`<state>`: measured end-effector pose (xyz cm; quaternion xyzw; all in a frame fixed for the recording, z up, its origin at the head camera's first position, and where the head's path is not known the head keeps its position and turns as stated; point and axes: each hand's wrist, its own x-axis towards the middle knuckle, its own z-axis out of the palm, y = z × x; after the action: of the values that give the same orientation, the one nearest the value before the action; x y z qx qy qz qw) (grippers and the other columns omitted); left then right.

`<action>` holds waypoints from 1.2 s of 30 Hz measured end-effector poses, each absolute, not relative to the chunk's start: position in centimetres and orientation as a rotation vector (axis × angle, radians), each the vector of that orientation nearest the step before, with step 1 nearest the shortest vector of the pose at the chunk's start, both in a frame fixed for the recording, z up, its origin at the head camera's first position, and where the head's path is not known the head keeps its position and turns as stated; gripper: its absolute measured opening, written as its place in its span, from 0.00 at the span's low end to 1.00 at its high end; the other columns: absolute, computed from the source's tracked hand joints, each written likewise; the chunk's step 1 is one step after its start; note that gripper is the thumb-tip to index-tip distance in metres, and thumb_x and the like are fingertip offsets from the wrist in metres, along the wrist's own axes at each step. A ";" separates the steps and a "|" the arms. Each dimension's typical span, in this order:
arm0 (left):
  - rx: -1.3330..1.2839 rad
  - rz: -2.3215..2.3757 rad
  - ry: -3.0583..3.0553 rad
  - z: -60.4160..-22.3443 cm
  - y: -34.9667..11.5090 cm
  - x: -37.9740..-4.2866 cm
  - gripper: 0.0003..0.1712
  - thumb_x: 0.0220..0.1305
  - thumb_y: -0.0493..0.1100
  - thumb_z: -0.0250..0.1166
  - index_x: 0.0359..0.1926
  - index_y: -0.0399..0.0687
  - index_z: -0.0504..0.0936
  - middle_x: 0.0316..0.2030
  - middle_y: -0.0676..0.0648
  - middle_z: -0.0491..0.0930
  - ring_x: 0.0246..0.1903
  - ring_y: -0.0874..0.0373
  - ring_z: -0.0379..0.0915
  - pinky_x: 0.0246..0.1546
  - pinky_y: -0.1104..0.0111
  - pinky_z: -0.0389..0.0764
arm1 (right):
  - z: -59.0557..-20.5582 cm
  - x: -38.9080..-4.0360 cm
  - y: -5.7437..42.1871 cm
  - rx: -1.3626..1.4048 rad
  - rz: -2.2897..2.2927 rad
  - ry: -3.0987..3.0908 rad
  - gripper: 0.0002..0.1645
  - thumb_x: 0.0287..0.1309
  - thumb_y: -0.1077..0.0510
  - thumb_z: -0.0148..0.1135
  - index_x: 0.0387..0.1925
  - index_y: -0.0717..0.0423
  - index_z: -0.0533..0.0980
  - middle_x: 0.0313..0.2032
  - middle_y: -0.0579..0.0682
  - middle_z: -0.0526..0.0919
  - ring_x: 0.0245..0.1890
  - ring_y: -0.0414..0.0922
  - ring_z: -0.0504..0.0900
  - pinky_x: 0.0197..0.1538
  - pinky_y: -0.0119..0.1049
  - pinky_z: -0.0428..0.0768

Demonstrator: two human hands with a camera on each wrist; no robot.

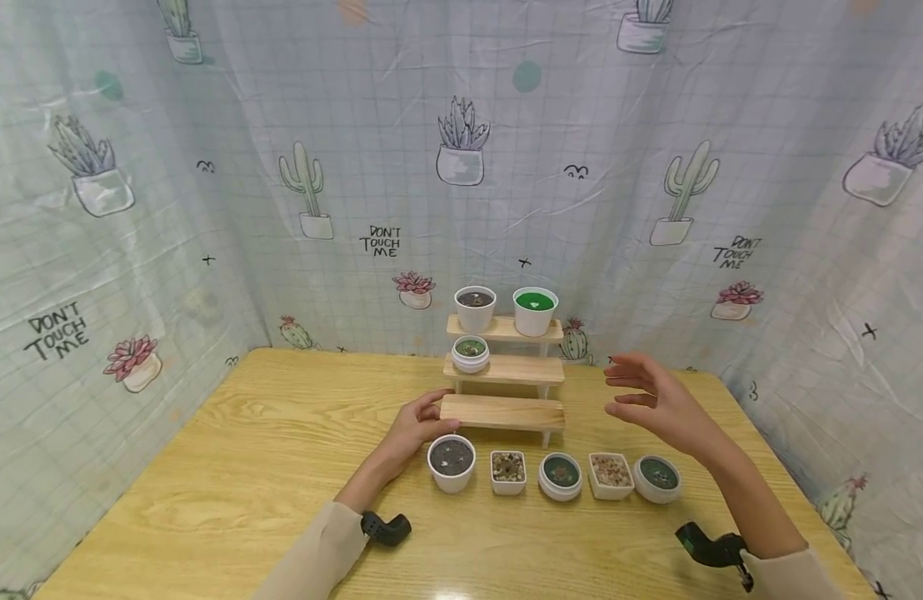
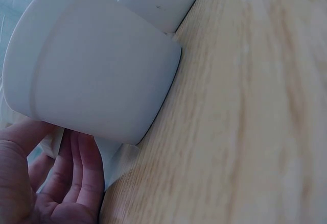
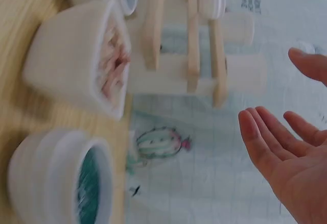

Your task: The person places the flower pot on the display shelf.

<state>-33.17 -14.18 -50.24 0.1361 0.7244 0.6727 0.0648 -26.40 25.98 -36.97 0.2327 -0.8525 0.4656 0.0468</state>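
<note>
At the left end of the lowest board of a three-step wooden plant stand (image 1: 502, 412), my left hand (image 1: 412, 428) grips the board between thumb and fingers. A round white pot of dark soil (image 1: 451, 458) stands right in front of that hand and partly hides the grip in the left wrist view. My right hand (image 1: 656, 400) is raised to the right of the stand, its fingers (image 3: 250, 127) apart from the thumb and holding nothing. On the top board are a white pot of dark soil (image 1: 476, 310) and a pot with a bright green top (image 1: 535, 312). A low round pot (image 1: 471, 355) occupies the middle board's left end.
Along the front, a square pebble pot (image 1: 508, 472), a round green-filled pot (image 1: 560, 477), a square pot of pinkish stones (image 1: 611, 476) and another round pot (image 1: 658, 479) line up on the wooden table (image 1: 281, 467). A printed curtain (image 1: 371, 167) hangs behind.
</note>
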 end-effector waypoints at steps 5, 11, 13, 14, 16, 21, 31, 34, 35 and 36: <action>0.417 2.047 2.184 -50.3 -14.2 -33.2 0.40 0.63 0.42 0.75 0.74 0.48 0.69 0.35 0.50 0.82 0.39 0.60 0.79 0.45 0.69 0.79 | -38.1 -25.8 27.8 0.787 1.392 -2.585 0.41 0.66 0.62 0.68 0.74 0.62 0.59 0.65 0.66 0.74 0.58 0.26 0.78 0.56 0.27 0.81; 0.405 2.028 2.176 -50.4 -14.1 -33.3 0.40 0.63 0.42 0.75 0.74 0.48 0.69 0.36 0.49 0.82 0.40 0.60 0.79 0.45 0.69 0.79 | -39.4 -25.3 30.0 0.918 1.411 -2.608 0.42 0.64 0.66 0.68 0.74 0.65 0.58 0.63 0.44 0.76 0.59 0.28 0.78 0.56 0.29 0.81; 0.420 2.027 2.177 -50.4 -14.0 -33.3 0.41 0.64 0.43 0.74 0.75 0.47 0.68 0.37 0.49 0.82 0.40 0.60 0.79 0.45 0.69 0.79 | -39.7 -25.3 30.6 0.945 1.424 -2.620 0.42 0.64 0.67 0.67 0.73 0.65 0.59 0.62 0.34 0.75 0.60 0.29 0.79 0.56 0.29 0.81; 0.424 2.031 2.173 -50.4 -14.0 -33.3 0.41 0.64 0.43 0.74 0.75 0.46 0.68 0.37 0.49 0.82 0.40 0.60 0.79 0.46 0.68 0.79 | -39.9 -25.3 30.9 0.955 1.443 -2.627 0.41 0.64 0.67 0.67 0.73 0.65 0.59 0.62 0.31 0.75 0.60 0.30 0.79 0.56 0.30 0.81; 0.425 2.028 2.173 -50.4 -13.9 -33.3 0.41 0.64 0.43 0.74 0.75 0.46 0.68 0.37 0.49 0.83 0.41 0.60 0.80 0.46 0.69 0.79 | -40.1 -25.3 31.4 0.976 1.473 -2.643 0.41 0.64 0.68 0.66 0.74 0.65 0.58 0.62 0.29 0.75 0.60 0.30 0.79 0.56 0.31 0.81; 0.410 2.023 2.182 -50.4 -14.0 -33.2 0.40 0.63 0.43 0.74 0.74 0.49 0.69 0.37 0.49 0.83 0.40 0.60 0.79 0.45 0.69 0.79 | -40.7 -25.5 32.3 0.996 1.530 -2.682 0.39 0.65 0.68 0.65 0.73 0.67 0.59 0.61 0.31 0.76 0.59 0.28 0.78 0.56 0.34 0.83; 0.391 2.015 2.203 -50.4 -14.3 -32.8 0.41 0.63 0.44 0.75 0.74 0.50 0.69 0.39 0.49 0.83 0.41 0.60 0.79 0.46 0.68 0.79 | -41.7 -26.2 33.2 0.978 1.580 -2.776 0.39 0.65 0.68 0.64 0.73 0.67 0.59 0.64 0.49 0.74 0.61 0.29 0.77 0.59 0.33 0.81; 0.390 2.022 2.201 -50.3 -14.3 -32.9 0.40 0.63 0.45 0.75 0.74 0.51 0.70 0.39 0.48 0.84 0.41 0.60 0.79 0.46 0.68 0.79 | -42.0 -26.4 33.5 0.990 1.602 -2.816 0.38 0.65 0.67 0.64 0.73 0.68 0.59 0.66 0.54 0.73 0.61 0.30 0.77 0.59 0.34 0.81; 0.390 2.022 2.201 -50.3 -14.3 -32.9 0.40 0.63 0.45 0.75 0.74 0.51 0.70 0.39 0.48 0.84 0.41 0.59 0.79 0.47 0.68 0.79 | -42.1 -26.5 33.6 0.996 1.608 -2.827 0.39 0.65 0.67 0.64 0.73 0.69 0.59 0.66 0.57 0.72 0.61 0.30 0.77 0.59 0.34 0.80; 0.391 2.022 2.203 -50.3 -14.2 -32.9 0.40 0.63 0.45 0.75 0.74 0.52 0.70 0.39 0.48 0.84 0.41 0.59 0.79 0.46 0.68 0.79 | -42.2 -26.6 33.7 1.004 1.611 -2.836 0.39 0.65 0.67 0.64 0.73 0.69 0.59 0.67 0.61 0.72 0.62 0.31 0.78 0.59 0.33 0.80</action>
<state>-32.93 -14.24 -50.28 0.1295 0.7291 0.6691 0.0626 -26.55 33.73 -42.18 0.2916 -0.8233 0.4679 -0.1352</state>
